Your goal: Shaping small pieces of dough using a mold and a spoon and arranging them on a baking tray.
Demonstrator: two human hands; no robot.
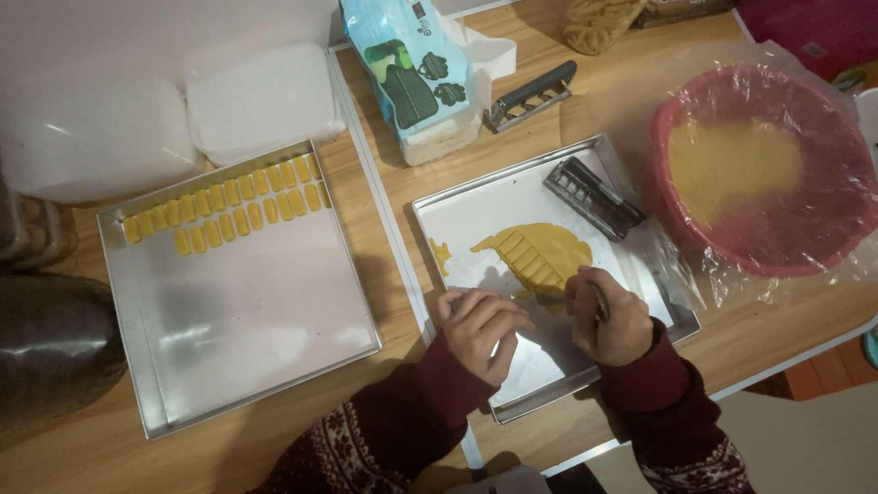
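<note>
A flattened sheet of yellow dough (535,252), scored into strips, lies on the right metal tray (457,220). My right hand (608,316) is closed around a thin tool at the dough's near right edge. My left hand (480,325) rests with curled fingers on the tray just left of the dough; whether it holds a piece is hidden. A small dough scrap (442,256) lies near the tray's left side. On the same tray's far right corner rests a dark ridged metal cutter (594,197). The left metal tray (247,311) carries two rows of small yellow dough pieces (229,210) along its far edge.
A pink bowl (759,169) of yellow dough, covered in clear plastic film, stands at the right. A blue-and-white bag (416,73) and a black-handled tool (530,91) lie behind the trays. White plastic containers (165,110) sit at the back left. A dark rounded object (46,348) is at far left.
</note>
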